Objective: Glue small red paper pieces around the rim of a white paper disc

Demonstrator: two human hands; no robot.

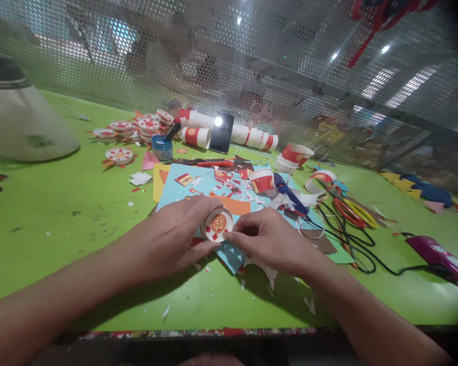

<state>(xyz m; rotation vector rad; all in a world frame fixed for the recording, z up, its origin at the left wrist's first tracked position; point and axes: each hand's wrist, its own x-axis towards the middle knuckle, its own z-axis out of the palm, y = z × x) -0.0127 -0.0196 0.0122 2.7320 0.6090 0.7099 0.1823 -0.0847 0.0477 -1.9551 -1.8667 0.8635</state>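
Note:
Between my hands, above the paper sheets, is a small round white paper disc (219, 225) with a gold emblem on red at its centre and red diamond shapes near its lower rim. My left hand (179, 229) is closed round its left side, thumb below and fingers above. From the right, my right hand (270, 238) pinches at the disc's lower right rim; whether a small piece sits between those fingertips is hidden. Under the hands lie an orange paper strip (231, 204) and a light blue sheet (171, 190) strewn with red and white scraps.
Decorated discs (148, 123) are piled at the back left near a blue jar (162, 148). Red-and-white paper cups (293, 156), a phone (222, 133) with its light on, and red-handled scissors (213, 163) lie behind. A blue glue gun (290, 195) and cables (351, 244) occupy the right.

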